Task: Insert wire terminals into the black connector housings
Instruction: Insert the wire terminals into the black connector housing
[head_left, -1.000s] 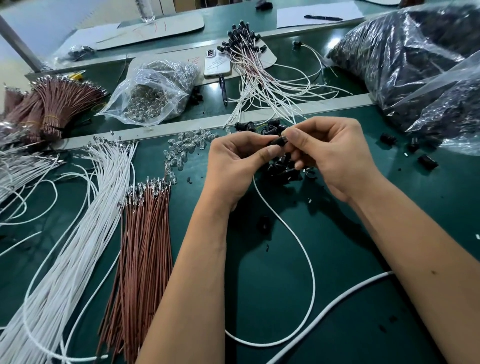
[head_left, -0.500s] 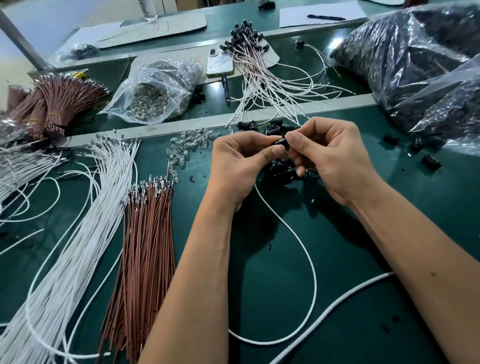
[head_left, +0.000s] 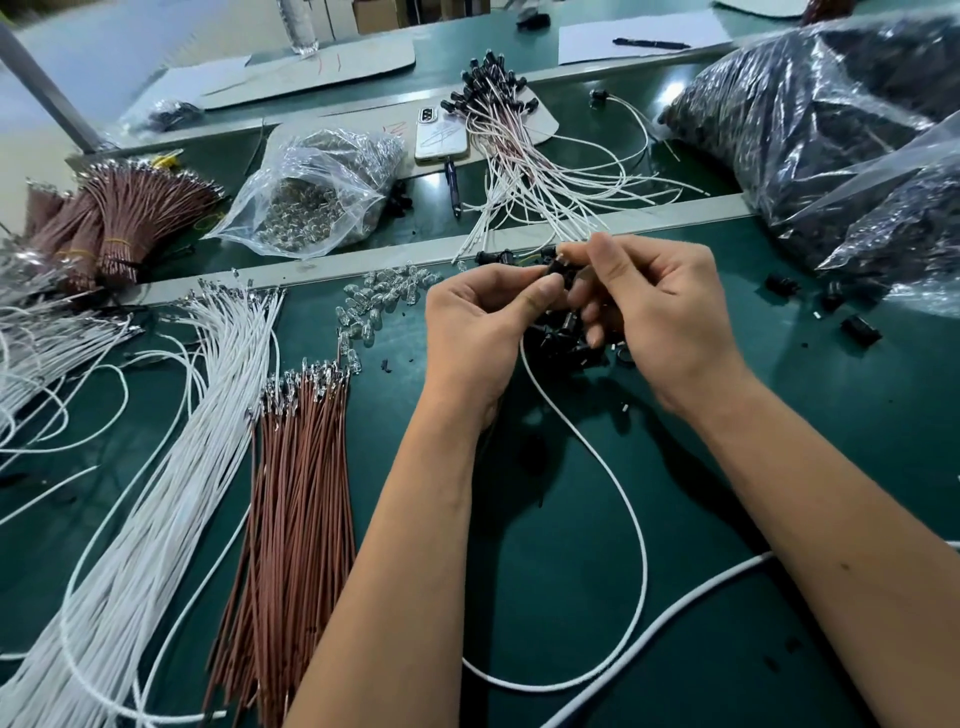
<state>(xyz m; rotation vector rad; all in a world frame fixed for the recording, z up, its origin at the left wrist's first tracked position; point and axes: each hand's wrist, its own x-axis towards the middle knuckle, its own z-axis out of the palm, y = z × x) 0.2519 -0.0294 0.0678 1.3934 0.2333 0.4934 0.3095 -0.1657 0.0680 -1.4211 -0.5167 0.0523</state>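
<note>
My left hand (head_left: 483, 322) and my right hand (head_left: 660, 317) meet above the green mat. Between their fingertips sits a small black connector housing (head_left: 560, 271), pinched from both sides. A single white wire (head_left: 618, 483) drops from under my left hand and loops over the mat toward me. Under the hands lies a heap of loose black housings (head_left: 563, 348). A bundle of white wires (head_left: 156, 493) with metal terminals lies at the left, and a bundle of brown wires (head_left: 298, 499) beside it.
Small clear bulbs (head_left: 382, 301) are scattered left of my hands. A clear bag of bulbs (head_left: 317, 197), a phone (head_left: 440, 136) and finished wired housings (head_left: 519, 156) lie beyond a grey rail (head_left: 363, 260). Large bags of black parts (head_left: 841, 135) fill the right.
Both hands stayed together over the pile; my right hand's fingers shifted slightly upward on the housing. The white wire loop hangs much as before.
</note>
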